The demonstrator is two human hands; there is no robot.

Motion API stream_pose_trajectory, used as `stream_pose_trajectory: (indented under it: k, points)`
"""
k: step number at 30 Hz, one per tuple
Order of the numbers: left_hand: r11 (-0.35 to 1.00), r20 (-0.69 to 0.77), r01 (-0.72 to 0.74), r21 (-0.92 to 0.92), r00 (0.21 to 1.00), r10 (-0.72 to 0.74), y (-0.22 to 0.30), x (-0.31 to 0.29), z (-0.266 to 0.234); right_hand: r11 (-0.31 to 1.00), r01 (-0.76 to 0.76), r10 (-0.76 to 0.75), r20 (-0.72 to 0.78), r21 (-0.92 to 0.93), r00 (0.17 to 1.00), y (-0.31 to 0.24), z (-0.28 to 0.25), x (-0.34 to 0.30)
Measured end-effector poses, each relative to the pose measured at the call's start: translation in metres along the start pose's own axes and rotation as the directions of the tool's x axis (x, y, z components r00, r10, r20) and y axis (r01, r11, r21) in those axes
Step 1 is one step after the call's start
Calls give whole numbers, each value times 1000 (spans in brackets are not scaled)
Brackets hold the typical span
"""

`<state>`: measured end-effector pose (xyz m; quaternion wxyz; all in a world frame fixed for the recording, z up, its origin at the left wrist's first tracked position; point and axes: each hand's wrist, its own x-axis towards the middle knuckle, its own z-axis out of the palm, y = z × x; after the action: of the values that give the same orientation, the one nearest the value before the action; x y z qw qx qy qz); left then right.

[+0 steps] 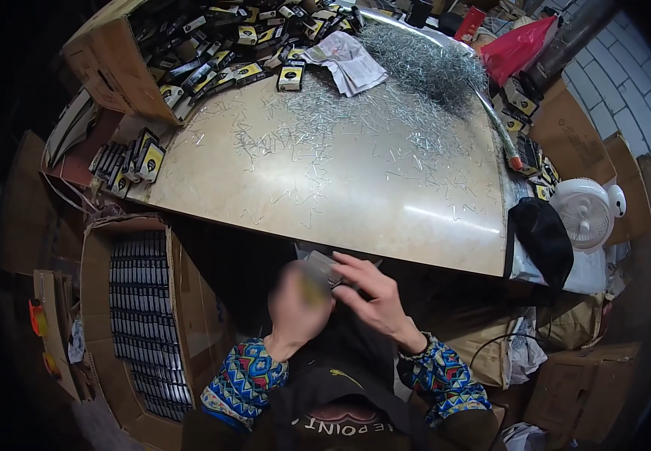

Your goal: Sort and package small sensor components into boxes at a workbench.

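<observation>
Just below the table's near edge, my two hands meet in front of my body. My left hand (300, 304) is blurred, so its fingers do not show clearly; it is closed around a small thing with a dark and yellowish patch. A grey end (323, 266) of this thing sticks out toward the right. My right hand (373, 301) is bent around that grey end, fingertips and thumb at it. On the pale tabletop (385, 203) beyond lie many thin bent metal wires (295, 154), scattered loose.
A dense heap of wires (430, 68) lies at the back. Many small black-and-yellow boxes (290, 77) spill around a tipped carton (107, 64), beside crumpled paper (348, 64). An open carton (96, 301) of stacked boxes stands left. A white fan (585, 214) and black cloth (542, 240) are right.
</observation>
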<state>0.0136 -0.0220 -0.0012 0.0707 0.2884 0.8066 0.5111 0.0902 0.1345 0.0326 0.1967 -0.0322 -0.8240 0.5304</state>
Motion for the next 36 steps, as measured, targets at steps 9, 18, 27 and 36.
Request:
stream_pose_trajectory:
  k: [9, 18, 27, 36]
  points:
    - [996, 26, -93, -10, 995, 93, 10, 4, 5, 994, 64, -74, -122, -85, 990, -3, 0, -1]
    - [965, 49, -45, -258, 997, 60, 11, 10, 9, 999, 46, -43, -170, 17, 985, 5, 9, -11]
    - [891, 195, 143, -432, 979, -62, 7, 10, 8, 980, -76, 130, -309, 182, 942, 5, 8, -12]
    - [991, 117, -79, -107, 989, 91, 17, 11, 4, 970, 86, -162, -341, -227, 926, 0, -2, 3]
